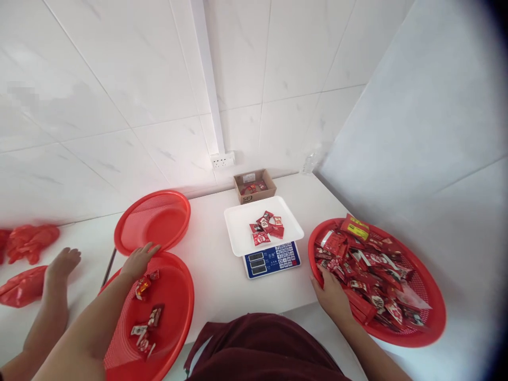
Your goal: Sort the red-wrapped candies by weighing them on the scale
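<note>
My left hand [138,261] lies open, palm down, over the far rim of a red mesh basket [177,296] that holds a few red candy packets [143,288]. Its fingertips touch a second, tilted red basket [154,219] behind it. My right hand [331,296] reaches into the near left side of a big red basket [432,323] heaped with red candy packets [369,264]. Its fingers curl down among the packets, and what they grip is hidden. Between the baskets stands a digital scale [272,259] with a white tray [238,235] carrying several packets [266,227].
Another person's hand [61,264] rests on the white table at far left, near crumpled red plastic bags [29,241]. A small cardboard box [254,186] sits against the tiled wall below a power socket [222,160]. A wall closes the right side.
</note>
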`<state>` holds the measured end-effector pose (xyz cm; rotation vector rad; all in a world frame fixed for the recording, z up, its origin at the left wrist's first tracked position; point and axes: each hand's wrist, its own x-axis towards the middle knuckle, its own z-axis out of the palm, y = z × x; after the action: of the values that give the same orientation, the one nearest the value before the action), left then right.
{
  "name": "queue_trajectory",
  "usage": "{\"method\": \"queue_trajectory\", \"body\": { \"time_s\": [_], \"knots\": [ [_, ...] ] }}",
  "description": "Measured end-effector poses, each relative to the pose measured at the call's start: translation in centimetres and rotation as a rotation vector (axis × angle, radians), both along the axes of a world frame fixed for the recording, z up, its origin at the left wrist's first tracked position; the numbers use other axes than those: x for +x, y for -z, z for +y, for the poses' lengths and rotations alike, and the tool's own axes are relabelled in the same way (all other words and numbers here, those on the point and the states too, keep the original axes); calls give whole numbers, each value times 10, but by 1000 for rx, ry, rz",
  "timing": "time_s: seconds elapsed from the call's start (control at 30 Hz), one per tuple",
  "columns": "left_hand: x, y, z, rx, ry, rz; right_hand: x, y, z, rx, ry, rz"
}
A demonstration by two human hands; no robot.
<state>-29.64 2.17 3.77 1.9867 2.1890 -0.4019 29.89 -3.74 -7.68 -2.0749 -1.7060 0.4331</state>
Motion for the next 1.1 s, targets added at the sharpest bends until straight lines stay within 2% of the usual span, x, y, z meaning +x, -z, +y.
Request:
{"method": "queue_trajectory", "body": {
  "time_s": [0.3,0.43,0.53,0.6,0.7,0.77,0.83,0.93,1.1],
  "knots": [
    [26,-2,17,-18,100,-71,-1,-2,-1,8,3,7],
    [55,-3,32,17,120,-164,-2,-3,0,17,3,-1],
    [104,-4,43,106,217,-287,-4,-5,-1,7,13,-6],
    [152,1,50,182,302,-384,-5,-6,-1,4,21,-12],
    [233,15,62,207,463,-518,-6,-7,-1,16,30,-18],
    [282,26,72,178,508,-545,-6,-6,-1,13,34,-18],
    [319,36,82,168,460,-514,-5,-6,-1,1,36,-21],
    [346,44,92,159,415,-430,-5,-4,-1,-10,27,-28],
    [347,49,94,148,438,-362,-5,-3,-1,-22,23,-39]
  ]
}}
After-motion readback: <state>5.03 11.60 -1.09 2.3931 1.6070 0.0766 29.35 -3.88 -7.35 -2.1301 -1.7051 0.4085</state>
